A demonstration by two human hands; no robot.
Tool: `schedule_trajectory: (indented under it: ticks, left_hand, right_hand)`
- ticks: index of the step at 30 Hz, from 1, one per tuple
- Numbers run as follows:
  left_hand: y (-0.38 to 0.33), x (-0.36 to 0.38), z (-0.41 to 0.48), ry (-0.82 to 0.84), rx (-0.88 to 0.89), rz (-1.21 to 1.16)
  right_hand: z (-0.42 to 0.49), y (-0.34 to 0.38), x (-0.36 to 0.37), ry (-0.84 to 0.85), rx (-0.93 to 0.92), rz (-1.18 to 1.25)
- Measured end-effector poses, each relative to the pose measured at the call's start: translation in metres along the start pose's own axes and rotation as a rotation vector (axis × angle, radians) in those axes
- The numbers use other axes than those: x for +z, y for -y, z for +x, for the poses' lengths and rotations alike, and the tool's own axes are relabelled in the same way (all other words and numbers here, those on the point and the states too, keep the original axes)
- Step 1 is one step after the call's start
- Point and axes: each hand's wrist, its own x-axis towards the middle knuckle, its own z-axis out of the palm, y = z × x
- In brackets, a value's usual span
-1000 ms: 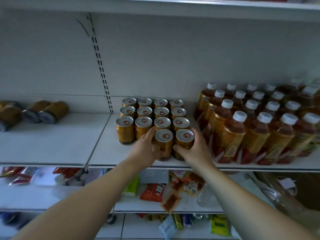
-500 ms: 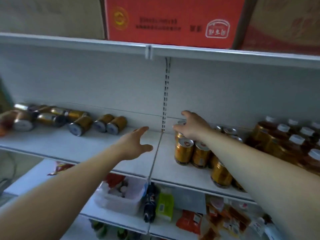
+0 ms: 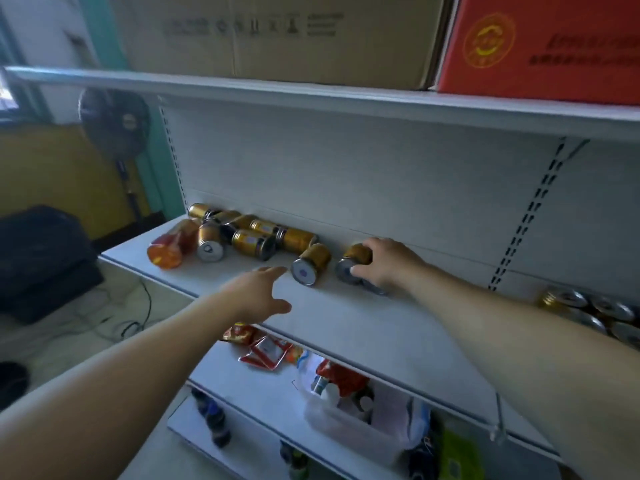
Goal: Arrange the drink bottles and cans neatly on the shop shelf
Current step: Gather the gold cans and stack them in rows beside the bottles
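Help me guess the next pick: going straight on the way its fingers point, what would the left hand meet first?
Probably the lying gold can just ahead of the left hand, beside the gripped can in the right hand; depth is unclear, though.

Only the person's two arms and hands show. The left forearm (image 3: 138, 368) is bare along all of its visible length, smooth and even in surface. It looks broad close to the camera and narrows toward the wrist. The left hand (image 3: 258, 292) is bare as well. Its fingertips are smeared by blur, so the nails cannot be made out. The right forearm (image 3: 502, 327) is likewise bare and smooth, with the same broad-to-narrow taper. The right hand (image 3: 384, 263) is bare, and its knuckles and thumb show more sharply than the left hand's.
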Motion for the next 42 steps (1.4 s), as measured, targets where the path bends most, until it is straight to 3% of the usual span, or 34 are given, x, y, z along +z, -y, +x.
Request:
schedule_trajectory:
  ticks: [9, 12, 18, 22, 28, 32, 35, 37, 42]
  left_hand:
    - [0.001, 0.009, 0.105, -0.032, -0.031, -0.230]
    - [-0.005, 0.014, 0.145, -0.014, -0.078, -0.261]
    - [-0.004, 0.039, 0.184, -0.012, -0.155, -0.379]
    - [0.019, 0.052, 0.175, -0.003, -0.122, -0.464]
    - [0.047, 0.077, 0.140, -0.231, -0.102, -0.750]
    - [0.054, 0.083, 0.123, -0.206, -0.048, -0.967]
    - [0.056, 0.078, 0.110, -0.134, -0.034, -1.050]
    - [0.055, 0.078, 0.103, -0.130, 0.042, -0.975]
    - [0.037, 0.085, 0.084, -0.049, 0.185, -0.795]
  right_hand:
    - [0.114, -0.012, 0.047, 0.061, 0.118, -0.071]
    - [0.138, -0.020, 0.061, 0.039, 0.154, -0.258]
    - [0.133, 0.001, 0.074, 0.090, 0.001, -0.448]
    - [0.104, 0.020, 0.087, 0.173, -0.031, -0.275]
    - [0.070, 0.022, 0.107, 0.126, 0.153, 0.044]
    - [0.049, 0.027, 0.113, 0.157, 0.246, 0.177]
    - [0.027, 0.028, 0.112, 0.037, 0.352, 0.441]
    - [0.007, 0.028, 0.115, -0.106, 0.401, 0.597]
    - [-0.042, 0.022, 0.129, -0.314, 0.421, 0.651]
